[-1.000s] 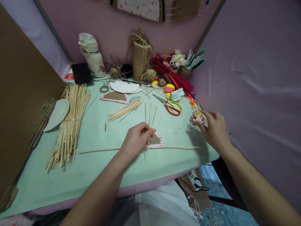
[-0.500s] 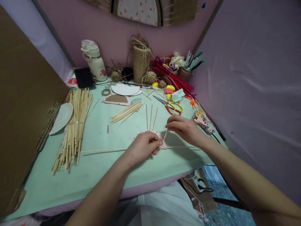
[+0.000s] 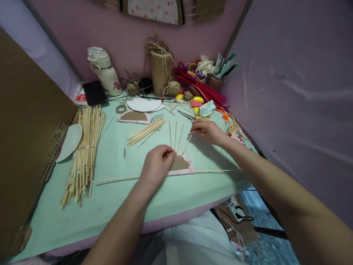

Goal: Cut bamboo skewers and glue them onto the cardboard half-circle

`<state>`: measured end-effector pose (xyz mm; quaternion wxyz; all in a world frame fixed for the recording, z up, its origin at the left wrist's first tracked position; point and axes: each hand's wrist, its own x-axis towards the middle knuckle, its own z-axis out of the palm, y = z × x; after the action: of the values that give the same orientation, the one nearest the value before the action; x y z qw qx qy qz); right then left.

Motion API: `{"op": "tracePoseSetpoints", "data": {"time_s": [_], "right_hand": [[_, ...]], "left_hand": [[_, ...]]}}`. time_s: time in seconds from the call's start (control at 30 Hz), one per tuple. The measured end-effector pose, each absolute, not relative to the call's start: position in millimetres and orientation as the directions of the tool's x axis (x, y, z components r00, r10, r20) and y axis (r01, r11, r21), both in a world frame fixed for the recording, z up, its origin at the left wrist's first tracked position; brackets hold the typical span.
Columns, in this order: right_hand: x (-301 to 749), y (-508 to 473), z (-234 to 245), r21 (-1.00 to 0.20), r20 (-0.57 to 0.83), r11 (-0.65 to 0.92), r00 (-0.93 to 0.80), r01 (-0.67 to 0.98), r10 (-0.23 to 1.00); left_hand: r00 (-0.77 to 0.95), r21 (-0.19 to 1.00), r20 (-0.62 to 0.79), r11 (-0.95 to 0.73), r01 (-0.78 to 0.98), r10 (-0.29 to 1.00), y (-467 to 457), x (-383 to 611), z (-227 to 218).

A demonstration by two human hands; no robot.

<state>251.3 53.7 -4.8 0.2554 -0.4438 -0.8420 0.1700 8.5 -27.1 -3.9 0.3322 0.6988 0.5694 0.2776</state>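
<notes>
A brown cardboard half-circle (image 3: 180, 162) with a pink-and-white fabric rim lies flat near the front of the table. Several thin bamboo sticks (image 3: 175, 136) fan out from its curved edge, and long sticks (image 3: 212, 171) extend sideways along its straight edge. My left hand (image 3: 157, 162) covers the left part of the half-circle, fingers curled and closed on it near the stick bases. To the right, my right hand (image 3: 206, 131) pinches the upper end of the rightmost slanting bamboo stick (image 3: 188, 144), whose lower end meets the rim.
A loose pile of bamboo sticks (image 3: 146, 132) lies behind my left hand, and a tied bundle (image 3: 85, 154) is at left. Scissors (image 3: 185, 115) lie partly hidden behind my right hand. A second half-circle (image 3: 134, 116), twine roll (image 3: 160, 71) and bottle (image 3: 104, 71) stand farther back.
My left hand has shifted left and back, uncovering the cardboard middle. My right hand has moved away from me, and the stick at its fingers now leans outward from the rim.
</notes>
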Motion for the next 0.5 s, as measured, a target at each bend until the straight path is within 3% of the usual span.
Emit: {"op": "tracePoseSetpoints", "data": {"time_s": [0.13,0.27,0.5], "right_hand": [[249.7,64.8,-17.6,-0.517,0.246,0.560,-0.515,0.647,0.821],[246.7,65.7,-20.0,-0.528,0.249,0.573,-0.530,0.627,0.810],[242.1,63.9,-16.4,-0.549,0.225,0.582,-0.564,0.600,0.794]], "left_hand": [[0.374,0.701,-0.006,-0.263,0.663,0.928,-33.5,11.8,-5.4],[0.543,0.731,-0.030,-0.353,0.585,0.839,-42.9,18.1,0.0],[0.606,0.743,-0.029,-0.388,0.546,0.795,-44.2,18.1,10.9]]}}
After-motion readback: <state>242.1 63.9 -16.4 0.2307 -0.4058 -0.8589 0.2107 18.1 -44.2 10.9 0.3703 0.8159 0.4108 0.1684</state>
